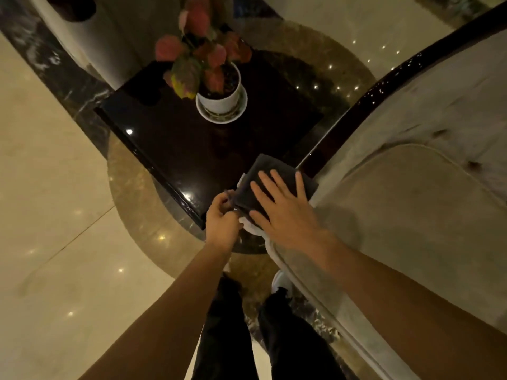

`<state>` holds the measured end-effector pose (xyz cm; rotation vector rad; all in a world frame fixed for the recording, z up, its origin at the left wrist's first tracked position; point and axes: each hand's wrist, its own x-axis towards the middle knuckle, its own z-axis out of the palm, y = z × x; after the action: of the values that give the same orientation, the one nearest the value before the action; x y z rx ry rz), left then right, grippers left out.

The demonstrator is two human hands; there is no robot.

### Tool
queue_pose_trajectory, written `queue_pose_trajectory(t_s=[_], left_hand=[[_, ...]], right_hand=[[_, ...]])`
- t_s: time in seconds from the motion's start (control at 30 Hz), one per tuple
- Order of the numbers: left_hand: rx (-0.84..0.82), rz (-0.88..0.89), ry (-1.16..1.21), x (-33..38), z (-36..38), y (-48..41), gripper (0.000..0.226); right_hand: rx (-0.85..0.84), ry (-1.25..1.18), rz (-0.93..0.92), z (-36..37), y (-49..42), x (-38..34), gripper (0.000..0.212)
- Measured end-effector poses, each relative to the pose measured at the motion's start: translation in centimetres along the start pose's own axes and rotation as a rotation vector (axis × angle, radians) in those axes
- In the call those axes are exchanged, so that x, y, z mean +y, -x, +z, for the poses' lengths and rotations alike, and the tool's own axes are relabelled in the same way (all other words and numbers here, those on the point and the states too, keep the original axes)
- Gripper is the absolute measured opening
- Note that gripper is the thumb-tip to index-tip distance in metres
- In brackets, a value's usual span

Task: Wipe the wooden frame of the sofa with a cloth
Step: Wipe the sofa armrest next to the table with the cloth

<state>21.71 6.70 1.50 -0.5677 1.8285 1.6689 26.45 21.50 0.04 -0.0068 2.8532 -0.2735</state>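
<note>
A folded dark grey cloth (264,171) lies on the end of the sofa's armrest, by the corner of the side table. My right hand (285,209) rests flat on top of it with fingers spread. My left hand (223,218) pinches the cloth's near left edge. The sofa's dark glossy wooden frame (356,105) curves from the armrest up toward the top right. The beige upholstered sofa (411,187) fills the right side.
A glossy dark side table (164,138) stands left of the sofa, carrying a white pot (219,101) with a red-leaved plant (200,53). Polished marble floor (55,187) spreads to the left. My legs and a white shoe (282,281) are below.
</note>
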Motion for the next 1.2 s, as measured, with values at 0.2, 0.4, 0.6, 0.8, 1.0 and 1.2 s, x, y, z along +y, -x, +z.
queue_pose_trajectory(t_s=[0.2, 0.4, 0.6, 0.8, 1.0, 1.2], left_hand=[[0.067, -0.044, 0.155, -0.7, 0.6, -0.9, 0.028], [0.125, -0.106, 0.228, -0.3, 1.0, -1.1, 0.037], [0.063, 0.104, -0.149, -1.0, 2.1, -1.5, 0.030], [0.051, 0.171, -0.240, -1.4, 1.6, -1.4, 0.034], [0.095, 0.395, -0.682, -1.8, 3.1, -0.7, 0.045], [0.170, 0.457, -1.124, -1.7, 5.7, -0.6, 0.064]], right_hand=[[0.092, 0.006, 0.194, 1.2, -3.4, -2.4, 0.067], [0.030, 0.092, -0.034, 2.9, 1.5, -1.9, 0.068], [0.099, 0.228, 0.115, 1.1, 1.2, 4.7, 0.073], [0.042, 0.062, 0.008, 3.4, 3.9, -1.9, 0.070], [0.127, 0.231, 0.101, -2.8, -0.8, 8.0, 0.062], [0.137, 0.272, 0.052, -2.2, -2.9, 3.3, 0.039]])
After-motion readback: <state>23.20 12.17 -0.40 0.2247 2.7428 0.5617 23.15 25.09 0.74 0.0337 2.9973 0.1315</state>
